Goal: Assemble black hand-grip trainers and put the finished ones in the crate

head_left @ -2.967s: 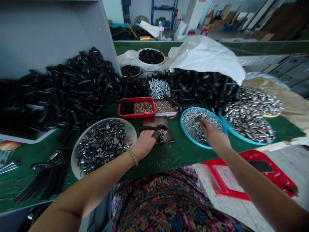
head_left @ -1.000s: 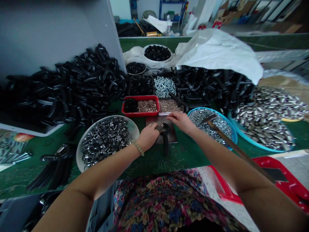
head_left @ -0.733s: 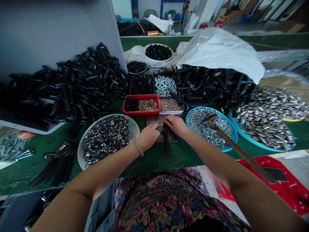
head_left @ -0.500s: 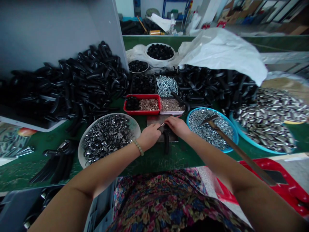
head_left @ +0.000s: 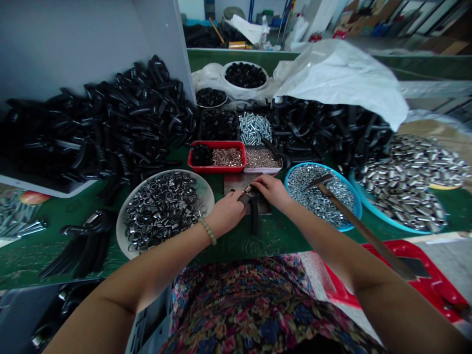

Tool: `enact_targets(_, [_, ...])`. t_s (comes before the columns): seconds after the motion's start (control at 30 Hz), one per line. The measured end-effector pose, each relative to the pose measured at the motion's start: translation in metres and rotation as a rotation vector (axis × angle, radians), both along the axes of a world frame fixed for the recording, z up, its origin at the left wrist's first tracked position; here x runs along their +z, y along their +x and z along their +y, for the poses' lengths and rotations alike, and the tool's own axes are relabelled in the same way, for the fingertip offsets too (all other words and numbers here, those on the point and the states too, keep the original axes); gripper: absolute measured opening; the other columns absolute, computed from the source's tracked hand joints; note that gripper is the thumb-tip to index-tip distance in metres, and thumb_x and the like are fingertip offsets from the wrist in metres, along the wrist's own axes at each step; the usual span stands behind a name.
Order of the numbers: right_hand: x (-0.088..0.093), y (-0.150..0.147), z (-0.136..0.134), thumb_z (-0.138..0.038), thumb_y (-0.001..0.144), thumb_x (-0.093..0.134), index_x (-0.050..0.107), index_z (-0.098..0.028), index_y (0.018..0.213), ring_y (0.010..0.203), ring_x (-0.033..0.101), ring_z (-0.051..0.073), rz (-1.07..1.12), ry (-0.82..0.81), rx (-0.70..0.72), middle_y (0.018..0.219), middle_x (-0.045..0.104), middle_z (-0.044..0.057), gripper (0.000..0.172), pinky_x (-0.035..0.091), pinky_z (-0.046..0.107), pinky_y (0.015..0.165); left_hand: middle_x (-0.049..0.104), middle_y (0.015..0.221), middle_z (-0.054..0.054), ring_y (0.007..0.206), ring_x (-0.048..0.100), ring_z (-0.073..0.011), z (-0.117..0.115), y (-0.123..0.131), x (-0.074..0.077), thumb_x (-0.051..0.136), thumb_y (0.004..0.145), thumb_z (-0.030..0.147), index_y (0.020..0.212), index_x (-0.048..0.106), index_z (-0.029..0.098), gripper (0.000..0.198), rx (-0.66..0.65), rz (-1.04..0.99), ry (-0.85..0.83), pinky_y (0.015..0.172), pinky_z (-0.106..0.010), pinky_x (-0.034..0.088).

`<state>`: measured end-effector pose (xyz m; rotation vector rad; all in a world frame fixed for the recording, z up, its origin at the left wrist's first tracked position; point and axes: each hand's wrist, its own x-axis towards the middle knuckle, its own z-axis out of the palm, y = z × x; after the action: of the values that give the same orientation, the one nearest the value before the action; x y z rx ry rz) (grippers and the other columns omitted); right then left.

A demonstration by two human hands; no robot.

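My left hand [head_left: 229,211], a beaded bracelet at its wrist, is closed on a black curved handle [head_left: 254,216] whose long end points towards me. A small shiny metal piece [head_left: 248,188] shows at the handle's far end, between my two hands. My right hand [head_left: 273,191] pinches at that metal piece with thumb and fingers; the exact contact is too small to make out. Under the hands lies a flat metal plate [head_left: 233,182] on the green table [head_left: 221,250].
Around stand a white bowl of metal rings [head_left: 123,236], a red tray [head_left: 217,170] of black parts and pins, a blue tub [head_left: 359,209] with a hammer [head_left: 346,211] across it, and a tub of metal sleeves [head_left: 409,191]. Black handles [head_left: 129,118] heap up at left.
My right hand has shifted slightly, and the shiny metal piece between the hands shows more clearly. The left hand keeps hold of the black handle. The whole view has moved slightly.
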<state>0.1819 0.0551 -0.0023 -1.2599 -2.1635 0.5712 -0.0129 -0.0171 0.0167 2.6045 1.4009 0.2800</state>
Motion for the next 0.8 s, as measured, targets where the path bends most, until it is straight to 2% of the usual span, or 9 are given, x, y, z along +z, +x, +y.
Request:
enact_targets(0.27, [0.001,0.003,-0.002,-0.025,0.092,0.048,0.063,-0.018,0.091,0.086,0.062,0.018,-0.062,0.047,0.095,0.089,0.066,0.006,0.017,0.047,0.029,0.078,0.054,0.111,-0.008,0.094,0.057,-0.0205,-0.001,-0.001,0.004,0.041,0.094,0.028,0.114,0.055,0.018,0.027,0.025,0.028,-0.054,0.082,-0.031,0.049])
enact_targets(0.57, [0.0,-0.002,0.006,-0.025,0.092,0.049,0.06,-0.018,0.087,0.08,0.061,0.017,-0.151,0.075,0.052,0.085,0.065,0.004,0.014,0.045,0.027,0.072,0.055,0.11,-0.007,0.093,0.058,-0.019,-0.002,-0.002,0.005,0.04,0.094,0.03,0.11,0.056,0.018,0.026,0.036,0.057,-0.057,0.082,-0.029,0.05])
enact_targets(0.63, [0.002,-0.001,0.004,-0.024,0.093,0.047,0.059,-0.018,0.089,0.082,0.061,0.017,-0.217,0.1,0.063,0.086,0.064,0.005,0.014,0.044,0.027,0.074,0.055,0.11,-0.007,0.092,0.058,-0.019,-0.002,-0.002,0.005,0.04,0.094,0.03,0.112,0.055,0.018,0.027,0.034,0.057,-0.049,0.081,-0.03,0.05])
enact_targets(0.8, [0.012,-0.007,-0.005,-0.015,0.092,0.042,0.06,-0.012,0.095,0.084,0.06,0.02,-0.6,0.154,0.16,0.093,0.062,0.012,0.019,0.043,0.028,0.071,0.055,0.109,-0.008,0.09,0.059,-0.0187,-0.002,-0.002,0.005,0.04,0.094,0.029,0.106,0.058,0.017,0.025,0.032,0.081,-0.037,0.078,-0.029,0.05])
